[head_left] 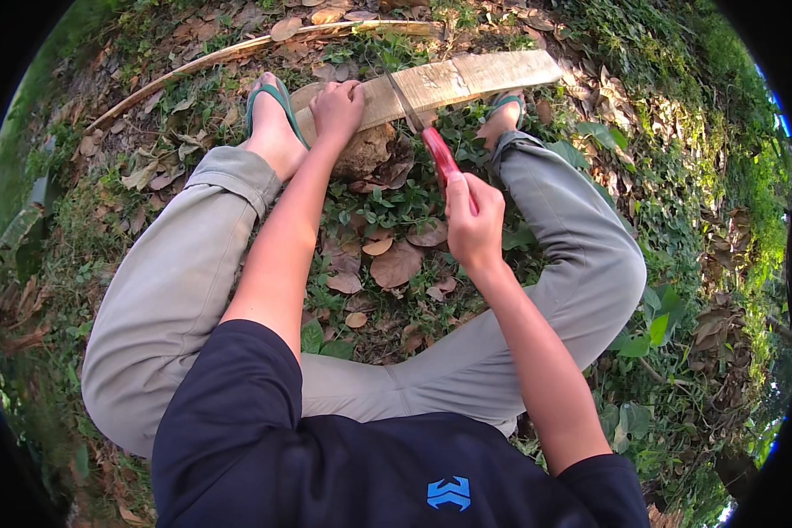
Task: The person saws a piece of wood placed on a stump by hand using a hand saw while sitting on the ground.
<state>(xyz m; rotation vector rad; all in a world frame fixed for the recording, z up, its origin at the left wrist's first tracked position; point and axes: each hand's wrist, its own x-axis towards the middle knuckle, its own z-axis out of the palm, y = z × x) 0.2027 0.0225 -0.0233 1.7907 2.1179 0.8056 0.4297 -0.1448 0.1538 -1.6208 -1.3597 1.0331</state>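
A pale wooden board (pixel 460 79) lies crosswise ahead of me, its left part over a chunk of wood or stump (pixel 365 153). My left hand (pixel 338 112) is closed on the board near its left end and holds it down. In my right hand (pixel 475 218) is the red handle of a hand saw (pixel 440 151), with the fingers wrapped round it. The narrow metal blade crosses the board just right of my left hand, pointing away from me. From here I cannot tell how deep the blade sits in the wood.
My feet in green flip-flops (pixel 275 110) stand at either side, the right one close under the board. A long curved strip of wood (pixel 207 60) lies beyond it. Dry leaves (pixel 396 264) and low green plants (pixel 660 321) cover the ground.
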